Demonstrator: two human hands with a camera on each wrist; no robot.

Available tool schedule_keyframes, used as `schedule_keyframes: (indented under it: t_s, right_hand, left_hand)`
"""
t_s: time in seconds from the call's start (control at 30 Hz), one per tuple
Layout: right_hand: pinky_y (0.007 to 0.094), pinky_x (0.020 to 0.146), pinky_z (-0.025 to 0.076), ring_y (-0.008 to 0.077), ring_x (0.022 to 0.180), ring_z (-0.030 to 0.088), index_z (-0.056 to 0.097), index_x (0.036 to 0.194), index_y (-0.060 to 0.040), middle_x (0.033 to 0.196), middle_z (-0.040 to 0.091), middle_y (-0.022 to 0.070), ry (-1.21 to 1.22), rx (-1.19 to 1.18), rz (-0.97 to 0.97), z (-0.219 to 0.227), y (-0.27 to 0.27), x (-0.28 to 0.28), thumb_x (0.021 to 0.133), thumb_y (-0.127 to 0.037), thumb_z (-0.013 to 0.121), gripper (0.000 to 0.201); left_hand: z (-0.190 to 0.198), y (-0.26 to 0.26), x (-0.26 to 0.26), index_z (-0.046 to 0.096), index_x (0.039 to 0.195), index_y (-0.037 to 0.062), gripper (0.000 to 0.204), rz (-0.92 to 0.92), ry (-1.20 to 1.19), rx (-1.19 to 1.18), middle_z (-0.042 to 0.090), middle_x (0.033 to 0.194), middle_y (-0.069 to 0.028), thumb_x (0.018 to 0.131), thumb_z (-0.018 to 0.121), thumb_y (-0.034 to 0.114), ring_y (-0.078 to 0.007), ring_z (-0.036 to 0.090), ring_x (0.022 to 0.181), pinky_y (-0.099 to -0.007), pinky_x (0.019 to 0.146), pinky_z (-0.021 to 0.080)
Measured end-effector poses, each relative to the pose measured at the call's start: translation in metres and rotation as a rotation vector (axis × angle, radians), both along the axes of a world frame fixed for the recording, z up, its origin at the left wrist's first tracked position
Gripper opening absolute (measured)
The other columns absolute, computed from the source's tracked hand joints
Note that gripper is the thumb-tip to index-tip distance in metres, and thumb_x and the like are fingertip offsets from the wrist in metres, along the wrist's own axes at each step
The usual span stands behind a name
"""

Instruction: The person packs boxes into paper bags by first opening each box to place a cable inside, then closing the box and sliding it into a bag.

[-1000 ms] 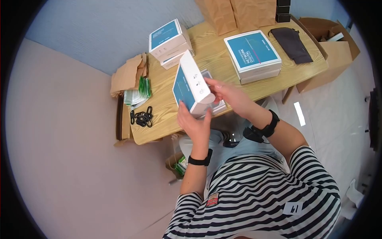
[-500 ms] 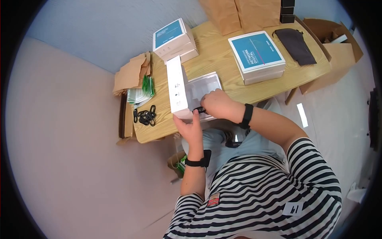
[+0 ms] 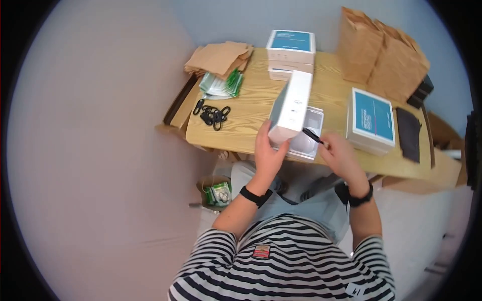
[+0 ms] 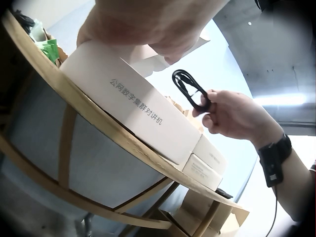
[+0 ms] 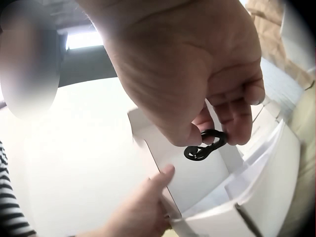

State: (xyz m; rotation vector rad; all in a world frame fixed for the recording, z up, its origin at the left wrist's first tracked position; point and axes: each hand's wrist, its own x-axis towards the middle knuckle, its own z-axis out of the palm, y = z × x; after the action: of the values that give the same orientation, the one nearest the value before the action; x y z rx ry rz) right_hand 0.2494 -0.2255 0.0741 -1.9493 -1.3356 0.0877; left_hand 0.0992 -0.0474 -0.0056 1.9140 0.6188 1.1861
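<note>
A coiled black cable (image 3: 312, 135) is pinched between the thumb and fingers of my right hand (image 3: 341, 156), above the open white box (image 3: 314, 120). In the left wrist view the cable (image 4: 188, 89) hangs as a tied loop from the right hand's fingertips (image 4: 210, 106). My left hand (image 3: 268, 153) grips the lower edge of the box's raised lid (image 3: 296, 103), its thumb on the near side. In the right wrist view the cable (image 5: 206, 146) is in front of the white inside of the box; the left hand (image 5: 143, 205) holds the lid's edge.
Black cables (image 3: 213, 115) lie at the table's left, near green-and-white packets (image 3: 221, 86) and flat brown paper bags (image 3: 221, 56). Stacked boxes (image 3: 291, 50) stand at the back. To the right are another box stack (image 3: 371, 120), standing paper bags (image 3: 379, 60) and a dark pouch (image 3: 407, 134).
The right hand has lifted the black cable up out of the box and drawn back to the right. The lid, first lowered, was swung up by the left hand. The head view has turned.
</note>
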Motion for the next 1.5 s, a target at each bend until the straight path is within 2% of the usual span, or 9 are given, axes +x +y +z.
schedule_keyframes:
  t_s: [0.23, 0.53, 0.73, 0.9, 1.07, 1.13, 1.27, 1.33, 1.5]
  right_hand:
    - [0.0246, 0.069, 0.047, 0.009, 0.077, 0.059, 0.064, 0.102, 0.0009, 0.084, 0.064, 0.0034, 0.697, -0.109, -0.069, -0.021, -0.078, -0.001, 0.097, -0.009, 0.064, 0.011]
    - [0.0251, 0.074, 0.049, 0.0099, 0.082, 0.062, 0.064, 0.11, 0.0016, 0.089, 0.066, 0.0023, 0.744, -0.132, 0.117, -0.039, -0.048, -0.038, 0.1, -0.009, 0.063, 0.015]
    - [0.025, 0.074, 0.05, 0.011, 0.08, 0.063, 0.064, 0.103, 0.0001, 0.09, 0.065, 0.0035, 0.726, 0.034, 0.091, -0.046, -0.022, -0.053, 0.106, -0.015, 0.056, 0.017]
    - [0.0257, 0.065, 0.044, 0.009, 0.071, 0.054, 0.065, 0.092, -0.0004, 0.08, 0.061, 0.0013, 0.522, 0.316, -0.206, -0.089, -0.037, -0.005, 0.107, -0.022, 0.057, 0.027]
    - [0.0248, 0.064, 0.04, 0.0073, 0.071, 0.049, 0.061, 0.087, -0.0036, 0.076, 0.055, -0.0009, 0.373, 0.299, -0.356, -0.112, -0.039, 0.023, 0.109, -0.027, 0.053, 0.033]
    - [0.0263, 0.065, 0.04, 0.0092, 0.072, 0.049, 0.059, 0.09, -0.0029, 0.076, 0.054, 0.0003, 0.661, 0.257, -0.375, -0.122, -0.035, 0.028, 0.109, -0.03, 0.052, 0.034]
    - [0.0247, 0.059, 0.036, 0.0062, 0.068, 0.045, 0.058, 0.093, -0.0055, 0.075, 0.05, -0.0032, 0.53, 0.303, -0.376, -0.127, -0.023, 0.024, 0.11, -0.031, 0.05, 0.032]
    - [0.024, 0.06, 0.038, 0.0061, 0.068, 0.046, 0.063, 0.105, -0.0033, 0.077, 0.05, -0.0032, 0.46, 0.286, -0.385, -0.12, -0.021, 0.024, 0.111, -0.033, 0.05, 0.033]
    - [0.0231, 0.071, 0.045, 0.0074, 0.078, 0.051, 0.064, 0.126, -0.0006, 0.092, 0.059, -0.0022, 0.7, 0.349, -0.366, -0.1, -0.017, 0.017, 0.111, -0.036, 0.047, 0.042]
  left_hand:
    - [0.006, -0.009, 0.01, 0.051, 0.145, 0.0043, 0.084, -0.053, 0.317, 0.417, 0.051, 0.147, -0.0229, 0.084, 0.076, 0.056, -0.0435, 0.045, 0.137, -0.0542, 0.117, 0.029]
    - [0.015, -0.04, -0.047, 0.063, 0.132, 0.004, 0.047, -0.516, 0.26, -0.033, 0.065, 0.104, -0.0108, 0.093, 0.075, 0.027, -0.0246, 0.062, 0.085, -0.0336, 0.078, 0.052]
    - [-0.003, -0.007, -0.073, 0.069, 0.119, 0.002, 0.024, -0.363, 0.164, -0.503, 0.07, 0.089, -0.0027, 0.098, 0.07, 0.014, -0.0082, 0.063, 0.076, -0.0251, 0.069, 0.053]
    - [-0.018, 0.097, -0.112, 0.067, 0.113, -0.0014, 0.021, 0.18, -0.169, -0.593, 0.06, 0.077, 0.0007, 0.103, 0.063, 0.017, -0.0063, 0.054, 0.065, -0.0237, 0.058, 0.045]
    - [-0.024, 0.192, -0.162, 0.07, 0.101, -0.0037, 0.028, 0.34, 0.138, -0.5, 0.064, 0.072, -0.0046, 0.102, 0.063, 0.023, -0.0097, 0.056, 0.059, -0.0273, 0.055, 0.045]
    - [-0.018, 0.222, -0.165, 0.068, 0.115, -0.0047, 0.035, 0.256, 0.271, -0.527, 0.065, 0.073, -0.0043, 0.101, 0.064, 0.028, -0.0113, 0.058, 0.06, -0.029, 0.056, 0.047]
    - [-0.016, 0.253, -0.15, 0.061, 0.131, -0.0051, 0.049, 0.383, 0.29, -0.414, 0.067, 0.079, -0.008, 0.099, 0.066, 0.032, -0.0167, 0.063, 0.067, -0.0333, 0.063, 0.052]
    - [-0.03, 0.253, -0.138, 0.054, 0.141, -0.0048, 0.061, 0.699, 0.38, 0.279, 0.069, 0.094, -0.0136, 0.097, 0.069, 0.035, -0.0217, 0.066, 0.083, -0.035, 0.076, 0.053]
    - [-0.034, 0.142, -0.063, 0.053, 0.143, -0.0026, 0.052, 0.109, 0.073, -0.248, 0.065, 0.122, -0.0173, 0.1, 0.068, 0.022, -0.0242, 0.062, 0.114, -0.0356, 0.096, 0.049]
